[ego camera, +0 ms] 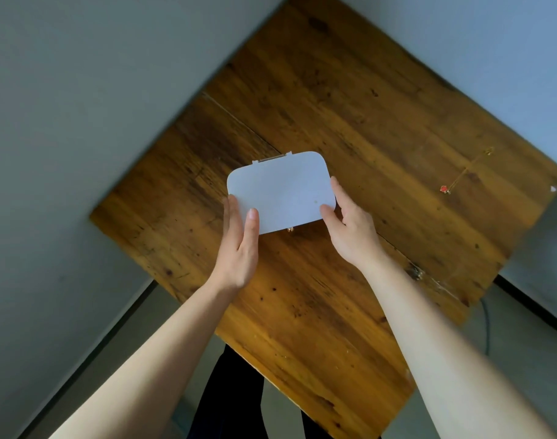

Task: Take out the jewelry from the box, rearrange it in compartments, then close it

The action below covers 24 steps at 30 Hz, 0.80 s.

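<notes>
A white jewelry box (pixel 282 191) with rounded corners lies shut on the wooden table (pixel 318 296), its hinge at the far edge and a small gold clasp at the near edge. My left hand (pixel 240 245) grips the box's near left corner, thumb on the lid. My right hand (pixel 350 226) holds its near right corner, thumb on the lid and fingers along the side. A thin gold chain with a red pendant (pixel 444 188) lies on the table far to the right. The inside of the box is hidden.
The table stands in a corner between two pale walls (pixel 80 122). Its near edge runs diagonally in front of my dark-clothed legs (pixel 233 397). A grey cable (pixel 486 327) hangs beside the table at the right.
</notes>
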### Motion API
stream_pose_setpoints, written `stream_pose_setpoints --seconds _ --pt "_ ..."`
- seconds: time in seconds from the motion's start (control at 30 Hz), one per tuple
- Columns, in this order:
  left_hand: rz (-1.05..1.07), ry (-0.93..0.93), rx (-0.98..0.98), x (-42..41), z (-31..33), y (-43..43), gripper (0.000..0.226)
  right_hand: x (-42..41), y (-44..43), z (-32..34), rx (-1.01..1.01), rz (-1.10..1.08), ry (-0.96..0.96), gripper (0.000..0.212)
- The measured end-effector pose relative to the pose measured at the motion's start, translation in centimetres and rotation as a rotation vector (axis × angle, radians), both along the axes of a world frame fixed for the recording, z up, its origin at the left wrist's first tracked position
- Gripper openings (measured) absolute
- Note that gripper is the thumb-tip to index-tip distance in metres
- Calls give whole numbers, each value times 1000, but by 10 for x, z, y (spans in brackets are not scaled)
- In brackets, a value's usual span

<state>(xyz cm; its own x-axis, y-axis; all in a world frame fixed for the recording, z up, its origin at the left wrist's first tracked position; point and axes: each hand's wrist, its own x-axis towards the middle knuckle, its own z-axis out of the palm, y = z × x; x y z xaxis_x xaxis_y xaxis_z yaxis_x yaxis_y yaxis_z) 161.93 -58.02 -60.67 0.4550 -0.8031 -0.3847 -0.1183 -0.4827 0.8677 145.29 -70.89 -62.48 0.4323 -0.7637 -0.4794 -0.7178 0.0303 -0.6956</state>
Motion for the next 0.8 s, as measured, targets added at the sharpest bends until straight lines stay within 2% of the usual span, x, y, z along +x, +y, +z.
stream_pose_setpoints --seconds 0.1,0.2,0.37,0.5,0.7,0.8 --pt "57 -13 -68 6 15 -5 57 19 -8 8 24 -24 -53 55" --pt "118 -64 -81 25 19 -10 63 55 -23 16 -1 -6 -104 49" --pt "296 -109 148 59 8 -25 84 130 -48 16 -111 114 -108 47" --pt "432 -63 257 79 -1 -36 87 173 -61 13 -131 209 -66 56" --pt "387 -123 294 84 -8 -37 83 173 -63 14 -122 362 23 62" --pt "340 -341 380 77 -10 -29 82 158 -61 36 -281 369 -33 62"
